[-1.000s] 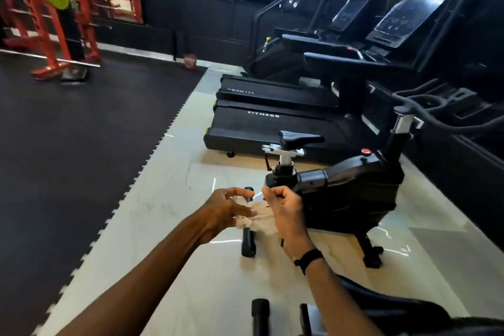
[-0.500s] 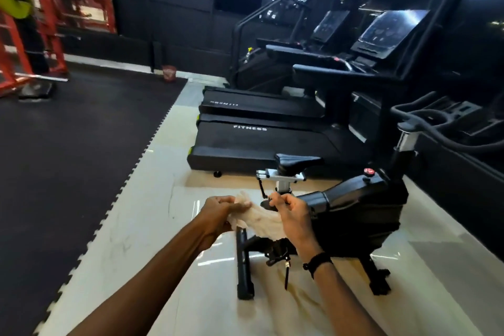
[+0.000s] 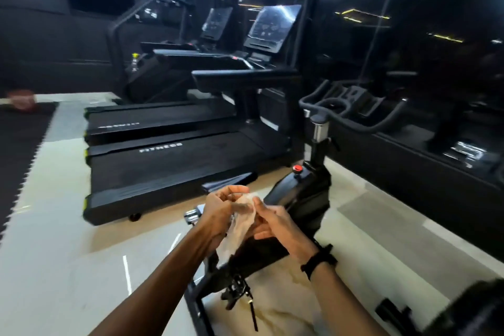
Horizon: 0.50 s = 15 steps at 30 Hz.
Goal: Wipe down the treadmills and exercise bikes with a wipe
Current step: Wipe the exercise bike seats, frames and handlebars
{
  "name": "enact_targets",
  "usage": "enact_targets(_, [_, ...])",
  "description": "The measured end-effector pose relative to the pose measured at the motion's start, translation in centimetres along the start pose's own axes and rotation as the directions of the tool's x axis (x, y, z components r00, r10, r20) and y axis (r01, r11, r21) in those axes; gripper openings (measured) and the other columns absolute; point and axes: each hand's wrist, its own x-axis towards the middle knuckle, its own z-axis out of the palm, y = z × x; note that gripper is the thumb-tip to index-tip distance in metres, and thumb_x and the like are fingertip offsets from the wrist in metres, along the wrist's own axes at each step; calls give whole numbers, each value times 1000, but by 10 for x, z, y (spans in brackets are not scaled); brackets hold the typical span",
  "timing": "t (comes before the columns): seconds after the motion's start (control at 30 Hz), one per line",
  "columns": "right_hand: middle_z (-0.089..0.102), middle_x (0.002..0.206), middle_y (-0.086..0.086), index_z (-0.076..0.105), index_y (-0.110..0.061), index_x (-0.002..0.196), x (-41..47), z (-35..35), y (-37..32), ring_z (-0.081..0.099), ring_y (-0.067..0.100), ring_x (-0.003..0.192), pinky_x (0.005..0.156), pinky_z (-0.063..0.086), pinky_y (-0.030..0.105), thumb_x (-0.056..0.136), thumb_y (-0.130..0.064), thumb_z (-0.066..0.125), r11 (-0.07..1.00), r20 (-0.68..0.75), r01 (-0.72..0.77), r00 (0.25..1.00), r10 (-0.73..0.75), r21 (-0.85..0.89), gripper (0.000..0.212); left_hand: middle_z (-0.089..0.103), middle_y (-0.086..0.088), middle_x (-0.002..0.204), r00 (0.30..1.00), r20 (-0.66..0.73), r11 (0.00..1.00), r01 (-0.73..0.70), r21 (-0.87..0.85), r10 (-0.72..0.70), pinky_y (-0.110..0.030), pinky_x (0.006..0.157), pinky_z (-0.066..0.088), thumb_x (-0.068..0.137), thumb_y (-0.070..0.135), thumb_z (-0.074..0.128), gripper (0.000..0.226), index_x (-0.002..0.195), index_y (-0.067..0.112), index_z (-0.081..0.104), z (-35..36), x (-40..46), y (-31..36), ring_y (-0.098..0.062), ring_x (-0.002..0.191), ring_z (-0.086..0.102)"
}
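A crumpled pale wipe (image 3: pixel 240 222) hangs between both hands in front of me. My left hand (image 3: pixel 221 211) pinches its top, and my right hand (image 3: pixel 275 222) holds its right side. Right behind and under the hands stands a black exercise bike (image 3: pixel 302 199) with a red knob, a chrome post and curved handlebars (image 3: pixel 351 109). Its saddle (image 3: pixel 231 180) shows just above my left hand. Beyond it lie two black treadmills, the near one (image 3: pixel 169 169) marked FITNESS, the far one (image 3: pixel 152 120) beside it, each with a tilted console.
Pale tiled floor (image 3: pixel 54 254) runs to the left, bordered by black rubber matting (image 3: pixel 19 131). A glossy dark wall (image 3: pixel 422 144) runs along the right. A stair machine (image 3: pixel 141 63) stands behind the treadmills. A dark blurred object (image 3: pixel 469 308) fills the lower right corner.
The view has moved closer to the bike and turned right. Both hands have kept the wipe, worked it between the fingers and let it hang down longer.
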Motion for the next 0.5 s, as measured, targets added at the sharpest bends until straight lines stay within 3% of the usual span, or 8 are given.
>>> enact_targets(0.1, [72, 116, 18, 71, -10, 116, 14, -23, -5, 68, 31, 110, 97, 54, 49, 93, -43, 67, 991, -55, 42, 998, -35, 129, 40, 71, -12, 80, 987, 162, 998, 0, 56, -9, -29, 58, 58, 70, -30, 59, 40, 98, -2, 67, 15, 39, 4, -18, 68, 70])
enact_targets(0.23, [69, 124, 17, 66, -9, 126, 29, -42, -10, 65, 29, 118, 99, 53, 50, 91, -32, 72, 991, -163, 9, 987, 13, 133, 43, 72, -8, 74, 960, 278, 986, -64, 151, 19, -27, 56, 56, 65, -26, 69, 36, 92, -1, 69, 22, 87, 13, -16, 65, 69])
enact_targets(0.3, [68, 123, 19, 64, -1, 126, 35, -52, -10, 65, 32, 117, 99, 53, 48, 91, -24, 73, 997, -189, -8, 982, 22, 75, 42, 73, -6, 73, 951, 309, 976, -92, 197, 28, -30, 60, 58, 60, -13, 82, 34, 86, 6, 71, 30, 113, 11, -17, 66, 69])
enact_targets(0.37, [71, 115, 19, 61, 8, 123, 33, -56, -7, 71, 26, 104, 86, 59, 33, 92, -7, 69, 997, -223, -20, 974, 37, 80, 35, 74, -8, 76, 946, 325, 961, -73, 267, -19, -34, 64, 58, 57, 6, 92, 35, 85, 10, 72, 43, 124, 5, -20, 70, 70])
enact_targets(0.43, [70, 104, 17, 60, 13, 120, 32, -56, -2, 70, 17, 85, 67, 55, 21, 94, -3, 64, 993, -325, -29, 944, 64, 113, 30, 73, -6, 73, 951, 303, 932, -52, 360, -64, -27, 56, 54, 69, 22, 91, 27, 84, 11, 71, 58, 123, -1, -15, 62, 69])
enact_targets(0.5, [66, 99, 20, 59, 13, 114, 33, -61, 5, 66, 21, 79, 60, 54, 22, 97, -7, 60, 978, -437, -53, 889, 137, 200, 26, 71, -1, 65, 952, 272, 912, 15, 411, -139, -20, 46, 47, 77, 39, 84, 33, 81, 8, 72, 64, 126, -7, -9, 53, 66])
